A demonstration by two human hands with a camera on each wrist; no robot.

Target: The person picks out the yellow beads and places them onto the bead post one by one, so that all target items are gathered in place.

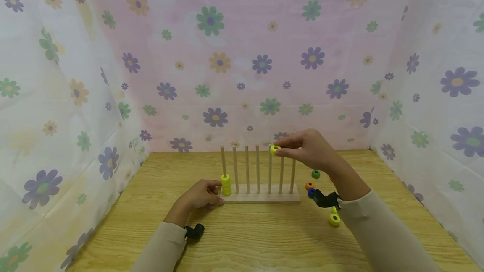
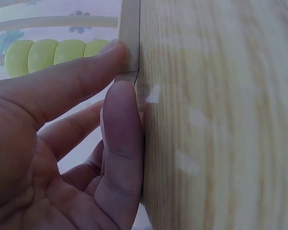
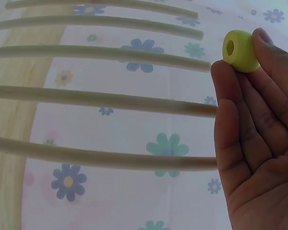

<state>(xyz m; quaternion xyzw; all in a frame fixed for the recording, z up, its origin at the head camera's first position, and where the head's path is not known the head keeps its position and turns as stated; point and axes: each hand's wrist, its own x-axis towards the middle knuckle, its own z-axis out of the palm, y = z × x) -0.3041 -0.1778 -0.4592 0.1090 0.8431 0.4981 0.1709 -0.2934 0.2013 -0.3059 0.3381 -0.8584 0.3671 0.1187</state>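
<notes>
Up by the pegs (image 1: pixel 258 169), my right hand (image 1: pixel 311 151) had a yellow bead (image 3: pixel 243 53) pinched snug, hole clear. My left hand (image 1: pixel 200 194) gripped one end of the rack base (image 1: pixel 261 197), probably just steadying it.

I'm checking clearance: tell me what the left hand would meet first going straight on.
The left hand would likely meet the wooden base first; its fingers seem to touch its end, though depth is unclear.

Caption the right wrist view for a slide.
Right hand pinching a yellow bead beside wooden pegs, floral backdrop behind.
</notes>
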